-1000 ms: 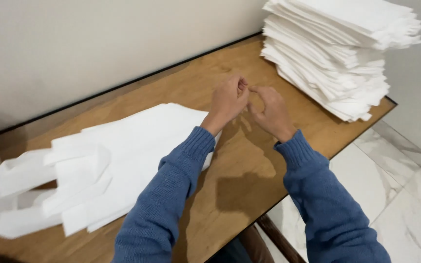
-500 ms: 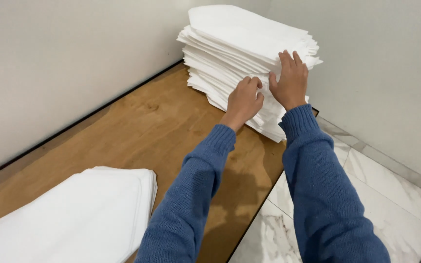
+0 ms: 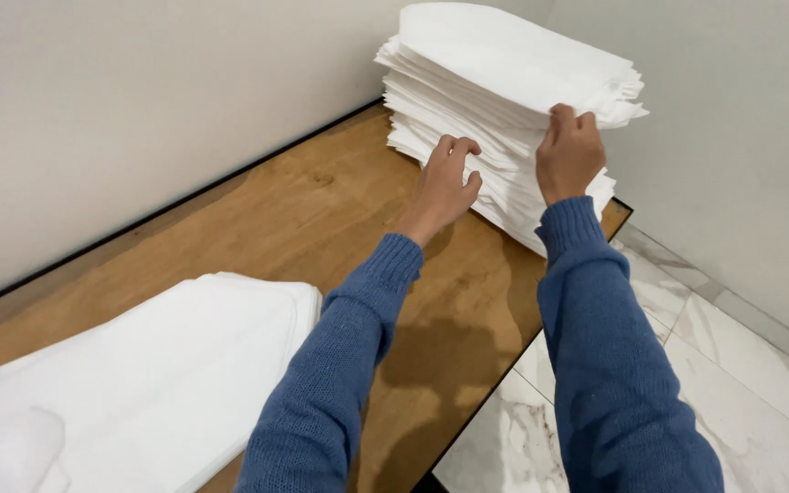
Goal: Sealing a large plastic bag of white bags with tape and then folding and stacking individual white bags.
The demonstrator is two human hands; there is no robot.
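A tall stack of white flat sheets or bags [image 3: 504,82] stands on the far right corner of the wooden table [image 3: 257,219]. My right hand [image 3: 568,151] pinches the edge of the top sheets near the stack's front right side. My left hand [image 3: 447,178] rests with curled fingers against the front side of the stack, lower down. Both arms wear blue knitted sleeves. A second, lower pile of white bags [image 3: 130,393] lies at the near left of the table.
A pale wall [image 3: 139,110] runs behind the table and another wall closes the right side. The table's right edge drops to a marble tile floor [image 3: 687,329].
The view has swung from the low pile toward the tall stack. My hands went from touching each other over the table to the stack; my right hand now grips its top edge.
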